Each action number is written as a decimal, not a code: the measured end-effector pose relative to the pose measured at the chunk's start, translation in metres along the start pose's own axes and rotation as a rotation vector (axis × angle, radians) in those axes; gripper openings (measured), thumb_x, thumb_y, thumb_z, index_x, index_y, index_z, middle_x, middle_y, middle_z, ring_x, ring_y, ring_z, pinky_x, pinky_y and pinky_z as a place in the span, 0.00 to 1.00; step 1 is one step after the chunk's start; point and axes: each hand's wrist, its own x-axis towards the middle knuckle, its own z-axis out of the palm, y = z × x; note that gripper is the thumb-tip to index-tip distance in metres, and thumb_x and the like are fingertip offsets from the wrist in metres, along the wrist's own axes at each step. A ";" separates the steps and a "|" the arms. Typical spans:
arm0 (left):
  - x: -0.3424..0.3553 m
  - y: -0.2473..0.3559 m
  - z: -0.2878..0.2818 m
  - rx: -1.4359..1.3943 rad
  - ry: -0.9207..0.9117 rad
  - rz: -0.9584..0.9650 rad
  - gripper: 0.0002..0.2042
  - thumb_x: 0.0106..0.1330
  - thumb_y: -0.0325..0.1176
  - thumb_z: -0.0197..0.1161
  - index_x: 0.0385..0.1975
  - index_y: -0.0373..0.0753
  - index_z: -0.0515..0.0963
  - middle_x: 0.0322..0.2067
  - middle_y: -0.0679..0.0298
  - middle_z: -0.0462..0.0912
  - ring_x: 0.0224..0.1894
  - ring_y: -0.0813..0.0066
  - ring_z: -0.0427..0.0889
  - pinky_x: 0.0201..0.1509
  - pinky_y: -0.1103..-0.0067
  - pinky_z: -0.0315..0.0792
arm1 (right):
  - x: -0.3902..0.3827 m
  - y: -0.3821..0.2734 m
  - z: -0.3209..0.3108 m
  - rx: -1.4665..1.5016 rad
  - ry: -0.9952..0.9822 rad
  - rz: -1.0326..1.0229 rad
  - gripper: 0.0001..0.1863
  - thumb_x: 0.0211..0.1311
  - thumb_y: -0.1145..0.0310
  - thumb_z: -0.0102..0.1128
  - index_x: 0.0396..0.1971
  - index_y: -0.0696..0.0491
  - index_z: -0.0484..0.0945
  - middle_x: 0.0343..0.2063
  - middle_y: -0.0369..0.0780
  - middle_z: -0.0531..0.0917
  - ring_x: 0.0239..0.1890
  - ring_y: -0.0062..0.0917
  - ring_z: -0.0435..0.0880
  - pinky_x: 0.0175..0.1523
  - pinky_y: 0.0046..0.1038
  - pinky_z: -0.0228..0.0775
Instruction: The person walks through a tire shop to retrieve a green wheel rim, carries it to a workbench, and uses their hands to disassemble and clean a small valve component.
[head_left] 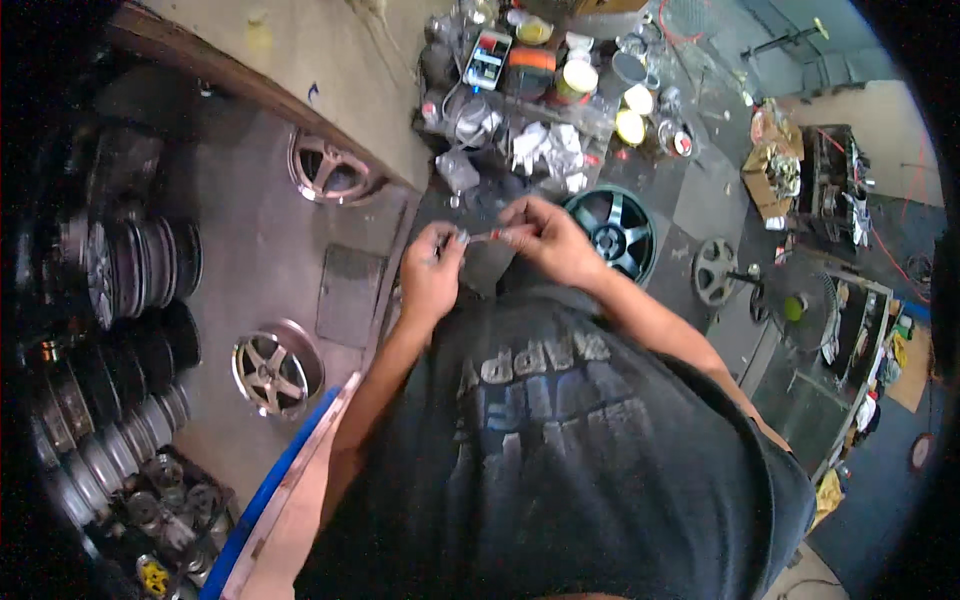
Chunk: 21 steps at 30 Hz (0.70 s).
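Observation:
In front of my chest, both hands pinch a thin, slender piece point(483, 237) that spans the gap between them. It looks pale with a red part beside my right fingertips; its kind is too small to make out. My left hand point(430, 275) is closed, thumb and fingers together at one end. My right hand point(557, 245) is closed on the other end, its fingers curled. Just beyond my right wrist lies a dark teal spoked wheel rim point(610, 236). Crumpled white paper or rags point(548, 150) lie on the surface past my hands.
Ahead, cans and tubs point(578, 80) crowd around an orange-and-black item point(531, 72). Bronze rims point(275, 370) sit on the floor at left, near stacked wheels point(145, 270). A grey wheel point(715, 270), a fan point(800, 300) and a cardboard box point(772, 185) stand at right.

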 end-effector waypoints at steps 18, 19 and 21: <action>0.135 0.065 0.118 0.012 -0.215 -0.006 0.09 0.69 0.38 0.60 0.36 0.39 0.75 0.17 0.74 0.70 0.17 0.88 0.65 0.20 0.86 0.59 | 0.063 -0.030 -0.165 -0.210 0.053 0.004 0.14 0.64 0.75 0.58 0.48 0.56 0.71 0.28 0.36 0.78 0.31 0.18 0.76 0.40 0.22 0.70; 0.141 0.069 0.126 0.028 -0.188 0.004 0.09 0.69 0.38 0.60 0.35 0.39 0.76 0.17 0.74 0.70 0.17 0.88 0.65 0.20 0.85 0.59 | 0.067 -0.031 -0.171 -0.161 0.106 -0.077 0.13 0.63 0.74 0.60 0.47 0.56 0.72 0.27 0.37 0.78 0.31 0.20 0.77 0.40 0.24 0.70; 0.149 0.074 0.136 0.053 -0.162 0.009 0.09 0.69 0.38 0.60 0.35 0.39 0.76 0.17 0.74 0.70 0.17 0.88 0.65 0.19 0.85 0.59 | 0.069 -0.032 -0.185 -0.216 0.109 -0.117 0.13 0.62 0.74 0.61 0.46 0.55 0.72 0.26 0.37 0.78 0.30 0.19 0.77 0.39 0.23 0.71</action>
